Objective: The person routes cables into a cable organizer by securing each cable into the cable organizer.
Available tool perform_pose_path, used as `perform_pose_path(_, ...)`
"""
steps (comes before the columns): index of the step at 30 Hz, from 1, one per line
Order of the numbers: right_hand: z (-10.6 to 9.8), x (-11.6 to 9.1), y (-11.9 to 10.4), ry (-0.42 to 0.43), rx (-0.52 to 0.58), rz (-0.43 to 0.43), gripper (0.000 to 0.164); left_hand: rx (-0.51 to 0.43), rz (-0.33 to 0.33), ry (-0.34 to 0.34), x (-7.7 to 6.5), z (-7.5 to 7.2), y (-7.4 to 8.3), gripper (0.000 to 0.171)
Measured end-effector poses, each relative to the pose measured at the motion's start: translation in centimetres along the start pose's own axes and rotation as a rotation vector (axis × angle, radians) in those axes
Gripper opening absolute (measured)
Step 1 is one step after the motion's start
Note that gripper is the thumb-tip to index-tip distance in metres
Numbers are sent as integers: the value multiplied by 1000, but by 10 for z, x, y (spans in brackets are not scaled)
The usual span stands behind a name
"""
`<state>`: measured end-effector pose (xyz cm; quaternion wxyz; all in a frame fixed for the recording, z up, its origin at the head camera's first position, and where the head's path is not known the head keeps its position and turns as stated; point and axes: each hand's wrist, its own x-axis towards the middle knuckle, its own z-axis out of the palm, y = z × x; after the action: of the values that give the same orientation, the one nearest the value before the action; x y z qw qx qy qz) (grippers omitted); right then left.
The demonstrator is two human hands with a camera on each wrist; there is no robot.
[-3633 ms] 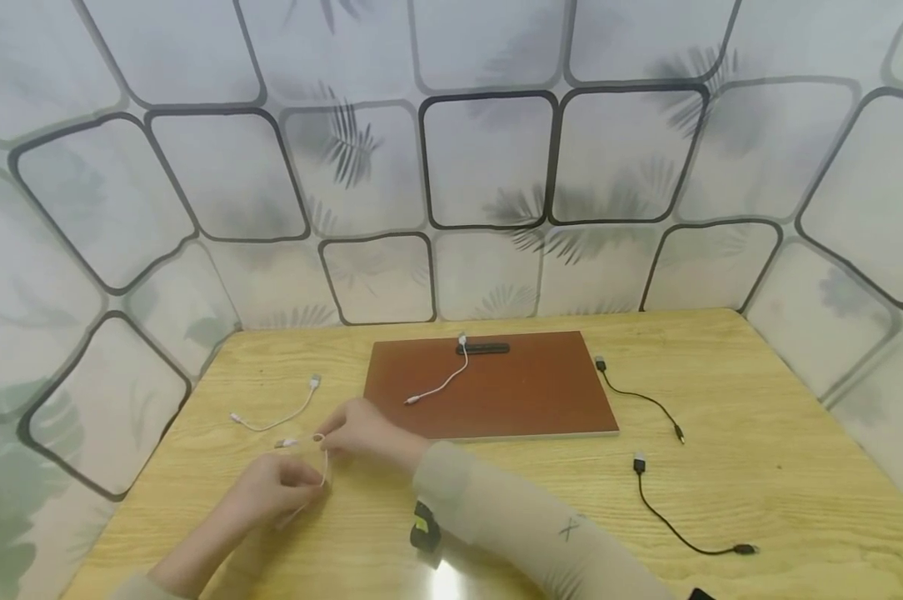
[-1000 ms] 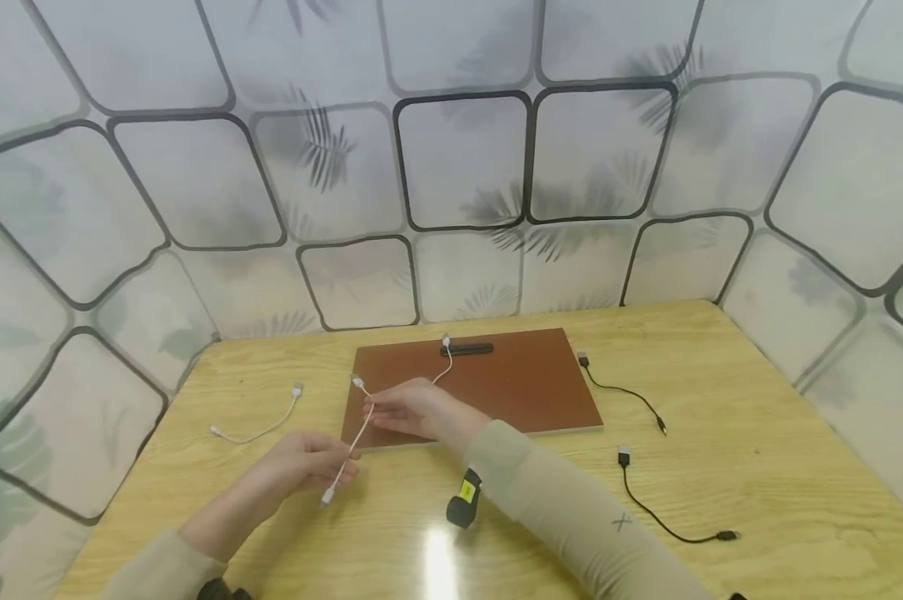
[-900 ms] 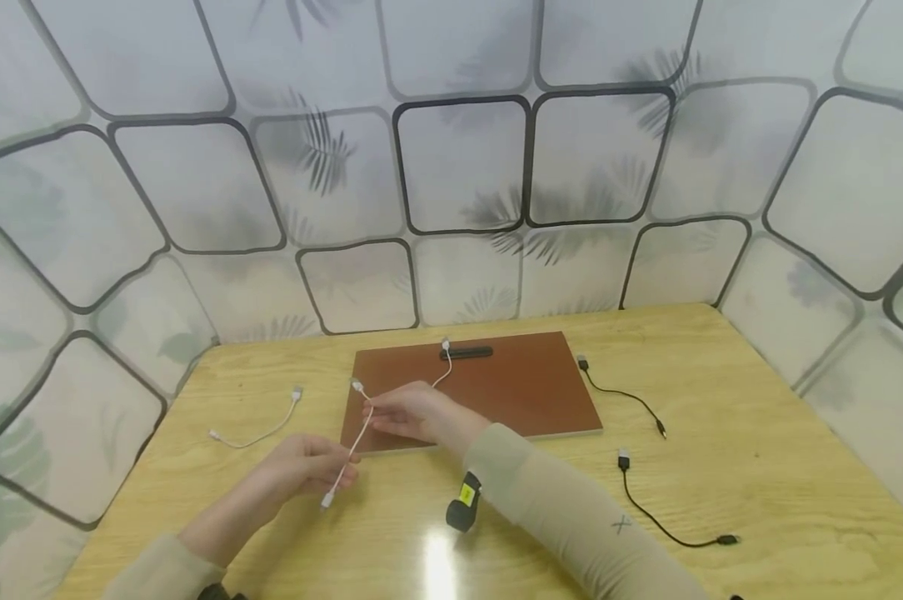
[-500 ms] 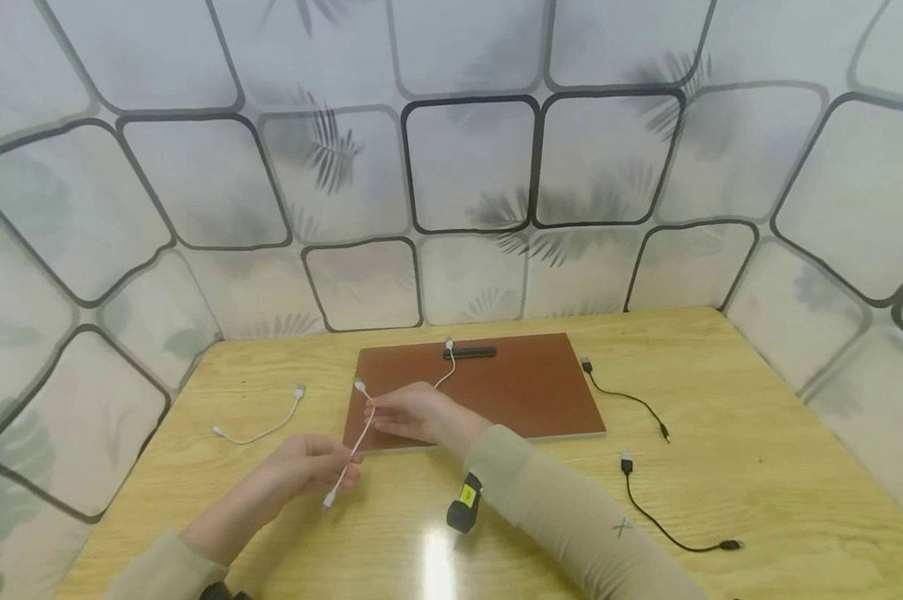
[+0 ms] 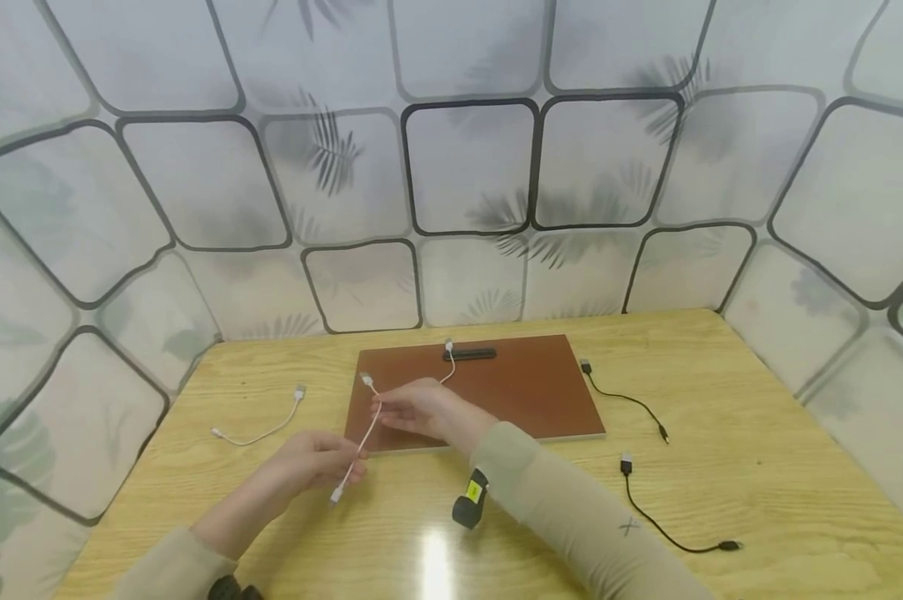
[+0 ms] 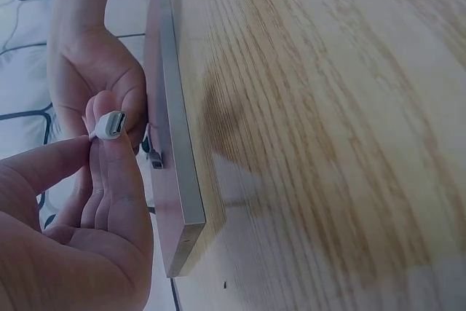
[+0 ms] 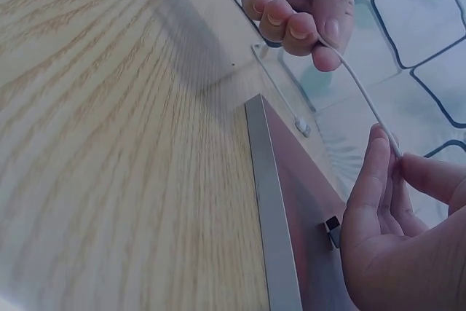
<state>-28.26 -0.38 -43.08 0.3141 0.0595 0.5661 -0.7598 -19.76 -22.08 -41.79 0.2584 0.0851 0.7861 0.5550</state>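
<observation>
A short white USB cable (image 5: 369, 433) is stretched between my two hands, above the table and the front left corner of a brown board (image 5: 526, 400). My left hand (image 5: 320, 462) pinches it between thumb and index finger near its small plug (image 6: 111, 126), which points toward the lower left in the head view. Farther up, my right hand (image 5: 414, 408) pinches the cable close to the other plug (image 5: 367, 380), over the board. Another white cable (image 5: 451, 360) lies on the board, partly hidden behind my right hand.
A black bar (image 5: 470, 354) sits at the board's back edge. To the left lies a white cable (image 5: 271, 429). Two black cables, a rear one (image 5: 627, 396) and a front one (image 5: 650, 517), lie on the right of the wooden table (image 5: 759, 450). A patterned curtain (image 5: 466, 167) encloses the table.
Compared with the first frame, both hands have moved right, and the white cable has gone from bent near the table to lifted and straightened. Over the last half second, the hands shift slightly right.
</observation>
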Motion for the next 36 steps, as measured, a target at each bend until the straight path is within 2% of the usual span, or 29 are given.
perform_pose_path(8,-7,1,-4,27,15,-1,25,21,11,2,9,2,5,40)
perform_pose_path(13,-15,0,-10,65,29,-4,25,37,29,3,20,3,12,40)
perform_pose_path(17,-22,0,-17,98,31,-23,24,51,16,24,30,5,18,39)
perform_pose_path(24,-35,1,-23,131,54,-48,23,20,-4,44,49,11,25,36)
perform_pose_path(30,-48,-1,-25,168,23,-73,26,-5,-29,53,61,18,29,34)
perform_pose_path(36,-59,-4,-31,196,6,-83,27,-33,-4,31,73,23,33,34)
